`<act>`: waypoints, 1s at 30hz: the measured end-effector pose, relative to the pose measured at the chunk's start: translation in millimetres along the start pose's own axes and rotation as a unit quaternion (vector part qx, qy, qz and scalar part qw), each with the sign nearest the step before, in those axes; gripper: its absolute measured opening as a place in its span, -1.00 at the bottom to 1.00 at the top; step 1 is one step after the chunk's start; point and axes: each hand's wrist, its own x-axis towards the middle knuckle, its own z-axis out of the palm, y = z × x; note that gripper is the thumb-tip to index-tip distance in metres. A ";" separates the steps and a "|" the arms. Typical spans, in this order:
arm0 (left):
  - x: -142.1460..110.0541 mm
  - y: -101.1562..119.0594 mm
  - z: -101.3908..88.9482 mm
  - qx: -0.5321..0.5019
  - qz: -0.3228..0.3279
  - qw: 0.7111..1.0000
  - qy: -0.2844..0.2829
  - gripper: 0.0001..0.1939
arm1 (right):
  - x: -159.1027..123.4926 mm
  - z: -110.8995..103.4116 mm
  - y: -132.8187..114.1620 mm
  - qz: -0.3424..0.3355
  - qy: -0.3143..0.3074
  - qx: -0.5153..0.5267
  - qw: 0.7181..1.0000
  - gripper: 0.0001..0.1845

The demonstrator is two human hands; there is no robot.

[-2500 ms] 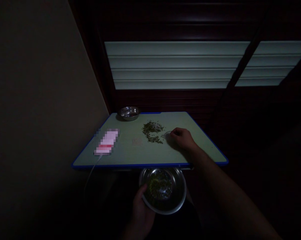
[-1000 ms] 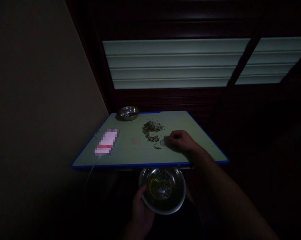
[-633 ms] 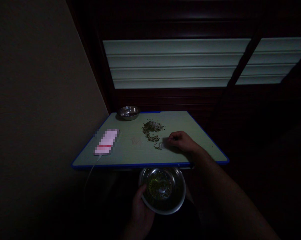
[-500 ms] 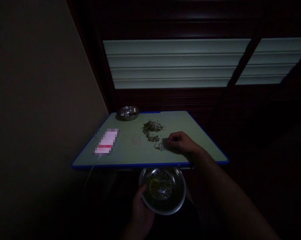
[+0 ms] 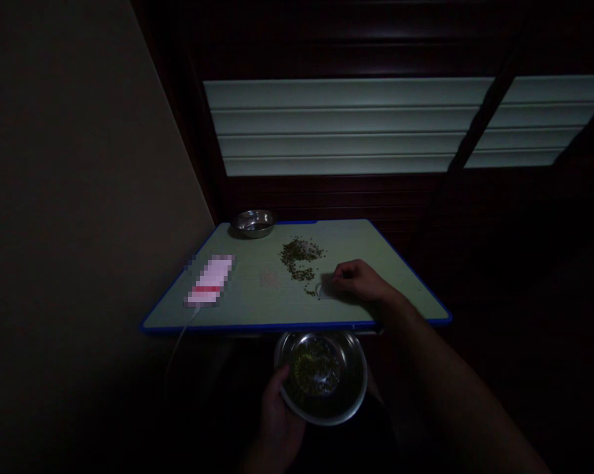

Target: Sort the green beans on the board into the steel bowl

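Observation:
My left hand [image 5: 281, 418] grips a steel bowl [image 5: 358, 382] by its left rim, thumb over the edge, just below the table's near side. Small green grains [image 5: 309, 368] lie in the bottom of that bowl. Above the tabletop, my right hand [image 5: 358, 280] is closed, its fingers curled together. A thin pale piece with a curved edge [image 5: 320, 290] shows at its fingertips; its kind is too dim to make out. Left of it lie a few stray grains, and beyond them a spread pile of small brownish-green grains [image 5: 299, 253].
The pale table [image 5: 375, 247] has a blue rim. A second steel bowl [image 5: 254, 225] stands at its far left corner. A blurred-out phone-like device [image 5: 212, 280] with a white cable [image 5: 179, 341] lies on the left. A wall and dark slatted doors stand close behind.
My right hand has shifted very slightly to the right. The left hand, the bowl and the grain pile look the same.

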 end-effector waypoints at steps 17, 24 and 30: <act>-1.5 0.7 1.9 0.011 0.002 1.000 0.011 -0.65 | 2.7 2.6 11.6 -0.002 0.005 -0.011 1.000 -0.79; -2.5 0.5 2.6 0.019 0.010 1.000 0.011 -0.68 | 2.8 2.0 8.7 -0.007 0.026 -0.011 1.000 -0.73; -3.9 1.1 5.8 0.020 0.008 1.000 0.018 -0.64 | 0.5 4.1 4.9 -0.025 -0.002 -0.003 1.000 -0.70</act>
